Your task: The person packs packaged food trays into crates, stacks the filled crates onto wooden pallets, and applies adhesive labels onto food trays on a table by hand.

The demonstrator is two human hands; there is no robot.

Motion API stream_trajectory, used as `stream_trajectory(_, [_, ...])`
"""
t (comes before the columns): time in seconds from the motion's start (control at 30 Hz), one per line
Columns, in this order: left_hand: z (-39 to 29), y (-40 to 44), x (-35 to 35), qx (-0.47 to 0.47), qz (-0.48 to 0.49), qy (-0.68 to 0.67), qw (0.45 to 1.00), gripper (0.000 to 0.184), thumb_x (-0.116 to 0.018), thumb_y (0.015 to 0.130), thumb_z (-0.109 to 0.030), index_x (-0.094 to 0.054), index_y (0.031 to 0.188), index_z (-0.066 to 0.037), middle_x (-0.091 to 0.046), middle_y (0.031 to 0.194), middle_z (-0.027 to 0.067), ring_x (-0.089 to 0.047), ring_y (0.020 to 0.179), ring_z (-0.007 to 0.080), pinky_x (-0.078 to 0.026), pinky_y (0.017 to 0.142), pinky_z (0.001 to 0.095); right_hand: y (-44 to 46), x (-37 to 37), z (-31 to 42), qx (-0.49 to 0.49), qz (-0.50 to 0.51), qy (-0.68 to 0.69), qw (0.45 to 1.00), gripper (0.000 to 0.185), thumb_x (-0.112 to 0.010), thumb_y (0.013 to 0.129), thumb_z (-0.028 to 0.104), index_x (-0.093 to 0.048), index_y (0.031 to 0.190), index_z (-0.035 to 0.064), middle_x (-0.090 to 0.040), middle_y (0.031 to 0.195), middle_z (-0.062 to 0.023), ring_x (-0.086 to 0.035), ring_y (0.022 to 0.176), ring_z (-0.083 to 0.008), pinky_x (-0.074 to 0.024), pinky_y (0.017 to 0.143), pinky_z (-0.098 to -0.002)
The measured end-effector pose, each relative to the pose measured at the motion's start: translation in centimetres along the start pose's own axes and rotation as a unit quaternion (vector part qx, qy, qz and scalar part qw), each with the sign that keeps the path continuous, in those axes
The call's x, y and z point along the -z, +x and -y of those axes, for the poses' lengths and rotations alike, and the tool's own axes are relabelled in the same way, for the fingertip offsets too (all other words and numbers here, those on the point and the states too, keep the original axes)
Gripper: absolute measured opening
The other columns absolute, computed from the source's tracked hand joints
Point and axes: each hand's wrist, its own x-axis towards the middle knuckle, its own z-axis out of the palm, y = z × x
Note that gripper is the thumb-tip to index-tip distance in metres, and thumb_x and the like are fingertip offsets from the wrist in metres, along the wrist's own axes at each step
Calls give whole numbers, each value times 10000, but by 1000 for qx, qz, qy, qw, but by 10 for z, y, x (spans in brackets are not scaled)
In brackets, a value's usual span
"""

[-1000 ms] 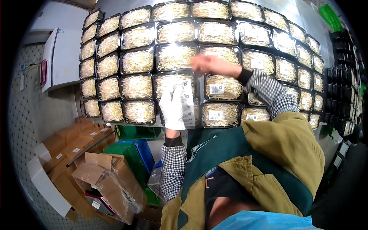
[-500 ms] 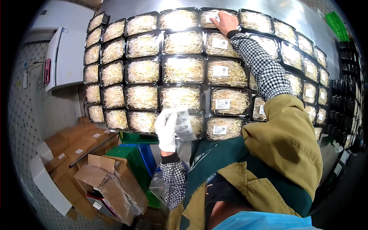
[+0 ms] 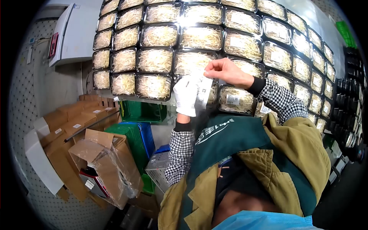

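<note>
My left hand [image 3: 185, 96], in a white glove, is closed around a strip of white printed labels [image 3: 204, 91] at the front edge of the table. Bare, my right hand [image 3: 229, 73] pinches the upper end of that strip between thumb and fingertips. Below both hands lie black trays packed with bean sprouts, set in tight rows. One labelled pack of bean sprouts [image 3: 237, 100] sits just right of the strip. Left of my glove, a pack of bean sprouts [image 3: 154, 86] shows no label. The pack directly under the strip is partly hidden.
Green crates [image 3: 143, 112] and a blue crate [image 3: 145, 140] stand below the table's left edge. Opened cardboard boxes [image 3: 103, 157] lie further left. A white cabinet [image 3: 78, 36] is at the upper left. Dark stacked trays [image 3: 347, 96] line the right side.
My right hand has come back from a pack in the far row to the label strip in my left hand. The view has shifted, so the packs appear higher.
</note>
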Motion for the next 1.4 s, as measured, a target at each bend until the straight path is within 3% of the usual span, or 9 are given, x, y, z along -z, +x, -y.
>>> stream_trajectory(0.17, [-25,-70,75,100,111,-133,980,127,-619,803,-59,-671,891,16,-645,819,42,-578,746,98,-447,670,218,4,10,-34,68,-204,-115,970,145,-578,879,157,-627,900,23,-614,760,18,-519,669,-33,-421,597,-190])
stream_trajectory(0.23, [-21,-94,140,-37,5,147,988,179,-609,802,-71,-672,951,6,-671,912,95,-618,808,129,-480,714,239,10,-18,-53,71,-208,-263,939,221,-587,855,252,-633,851,36,-626,700,-44,-564,619,-121,-449,567,-268])
stream_trajectory(0.33, [-34,-115,211,-84,-269,-109,953,318,-556,864,-72,-558,1171,10,-636,1044,80,-617,854,146,-503,748,267,25,-87,-92,96,-198,-327,919,282,-581,833,344,-639,813,68,-642,734,-113,-614,684,-282,-466,634,-363])
stream_trajectory(0.57, [-27,-139,285,-67,-213,-87,971,179,-580,845,-52,-599,1012,12,-629,1014,93,-580,928,149,-455,856,284,37,-142,-121,178,-330,-636,674,217,-628,778,315,-543,815,119,-529,729,-40,-527,692,-216,-345,642,-362])
stream_trajectory(0.77, [13,-111,221,-89,-59,37,994,132,-606,840,-100,-623,855,30,-618,756,71,-543,693,104,-437,642,249,16,-187,-96,121,-373,-404,826,244,-591,831,231,-573,1023,82,-611,869,-84,-582,773,-239,-459,653,-345])
stream_trajectory(0.87, [39,-95,199,-107,27,84,990,124,-616,813,-112,-596,824,10,-601,720,101,-536,617,146,-431,583,277,-12,-245,-15,-78,-69,140,985,256,-611,869,235,-602,1028,35,-598,827,21,-512,739,-44,-429,681,-216])
stream_trajectory(0.97, [30,-85,199,-133,167,89,973,116,-602,824,-105,-640,882,-12,-645,780,47,-572,642,123,-452,586,280,-5,-228,-35,54,-113,-45,991,185,-659,824,210,-652,916,50,-620,776,17,-524,738,-40,-433,683,-217])
stream_trajectory(1.13, [35,-79,211,-51,195,-13,979,172,-595,829,-105,-641,954,4,-663,880,74,-620,773,127,-490,678,255,55,-97,-52,133,-356,-464,800,358,-545,869,386,-604,843,33,-639,795,-137,-624,719,-315,-482,633,-393])
stream_trajectory(1.4, [25,-40,203,-27,103,13,994,257,-566,875,-121,-583,1090,18,-630,951,55,-573,824,92,-468,724,236,106,-67,-87,123,-436,-619,642,346,-571,836,316,-517,1091,90,-557,863,-63,-548,806,-219,-388,723,-382])
